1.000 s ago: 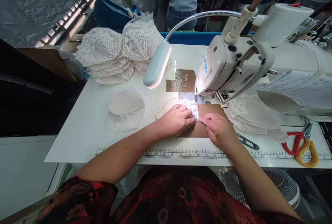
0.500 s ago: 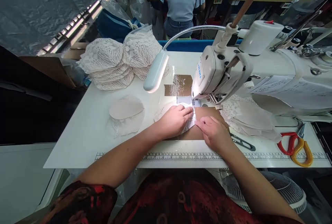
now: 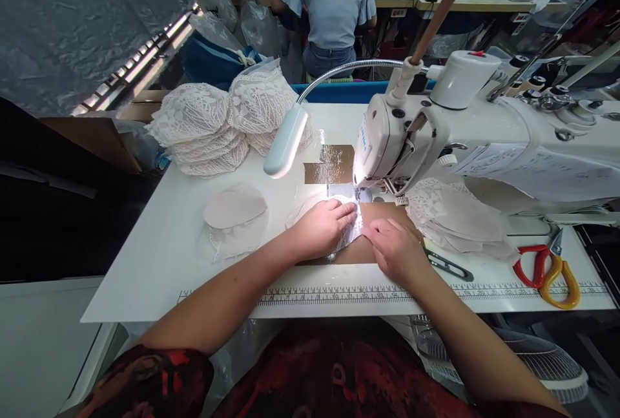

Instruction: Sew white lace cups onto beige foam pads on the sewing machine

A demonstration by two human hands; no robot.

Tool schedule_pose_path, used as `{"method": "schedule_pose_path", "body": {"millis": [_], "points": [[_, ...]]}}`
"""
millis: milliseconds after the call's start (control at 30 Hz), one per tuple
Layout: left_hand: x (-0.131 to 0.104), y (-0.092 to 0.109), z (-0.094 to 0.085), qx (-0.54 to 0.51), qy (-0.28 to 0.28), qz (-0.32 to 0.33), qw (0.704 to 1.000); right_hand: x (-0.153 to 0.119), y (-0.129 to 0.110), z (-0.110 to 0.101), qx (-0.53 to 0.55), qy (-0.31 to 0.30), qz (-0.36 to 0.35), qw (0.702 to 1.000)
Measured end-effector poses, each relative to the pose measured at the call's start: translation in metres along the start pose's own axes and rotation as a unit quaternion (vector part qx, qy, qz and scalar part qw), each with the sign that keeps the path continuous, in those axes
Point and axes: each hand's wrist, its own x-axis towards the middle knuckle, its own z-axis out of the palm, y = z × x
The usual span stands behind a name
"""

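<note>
A white lace cup piece [image 3: 352, 232] lies under the needle area of a white sewing machine [image 3: 382, 137], lit by the lamp. My left hand [image 3: 320, 229] rests on top of the lace, its fingers stretched out and pointing to the needle. With thumb and finger, my right hand [image 3: 396, 249] pinches the lace's right edge close to the front of the machine. The fingertips partly cover the piece. Brown tape [image 3: 353, 254] covers the table surface beneath both hands.
Lace cups stand stacked [image 3: 194, 117] at the back left. A loose oval piece [image 3: 235, 206] lies on the left. More lace pieces [image 3: 450, 218], a dark-handled cutter [image 3: 450, 267] and red-and-yellow scissors [image 3: 552, 269] are on the right. A lamp [image 3: 287, 140] arches overhead. A person [image 3: 334, 11] sits beyond.
The camera view has shifted slightly, so the machine appears a little further left and lower. Both hands keep nearly the same place on the lace.
</note>
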Motion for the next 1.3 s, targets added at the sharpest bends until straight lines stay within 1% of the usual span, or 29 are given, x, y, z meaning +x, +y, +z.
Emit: {"method": "schedule_pose_path", "body": {"millis": [167, 300, 367, 567, 667, 767, 833, 967, 1100, 1300], "points": [[-0.001, 0.0, 0.002, -0.005, 0.021, 0.006, 1.0, 0.001, 0.001, 0.0, -0.008, 0.0, -0.012, 1.0], [0.001, -0.006, 0.001, -0.015, 0.006, 0.006, 1.0, 0.003, 0.002, -0.001, -0.013, 0.004, -0.022, 1.0], [0.002, -0.01, 0.0, -0.015, -0.011, 0.006, 1.0, 0.006, 0.002, -0.003, -0.012, -0.015, -0.024, 1.0], [0.011, -0.025, -0.004, 0.001, -0.055, 0.014, 0.998, 0.026, 0.007, -0.012, -0.009, -0.116, 0.011, 0.993], [0.016, -0.033, -0.006, 0.015, -0.065, 0.015, 0.998, 0.037, 0.009, -0.014, -0.014, -0.133, 0.036, 0.99], [0.019, -0.039, -0.007, 0.035, -0.062, 0.006, 0.997, 0.042, 0.009, -0.013, -0.032, -0.129, 0.052, 0.99], [0.019, -0.041, -0.007, 0.039, -0.049, 0.002, 0.998, 0.042, 0.008, -0.012, -0.042, -0.121, 0.054, 0.99], [0.015, -0.038, -0.006, 0.004, -0.022, 0.025, 0.999, 0.039, 0.008, -0.008, -0.037, -0.098, 0.051, 0.993], [0.012, -0.036, -0.004, -0.024, -0.024, 0.038, 0.999, 0.037, 0.011, -0.004, -0.023, -0.078, 0.045, 0.996], [0.018, -0.048, -0.003, -0.026, -0.023, 0.032, 0.999, 0.039, 0.013, 0.003, -0.03, -0.061, 0.068, 0.995]]}}
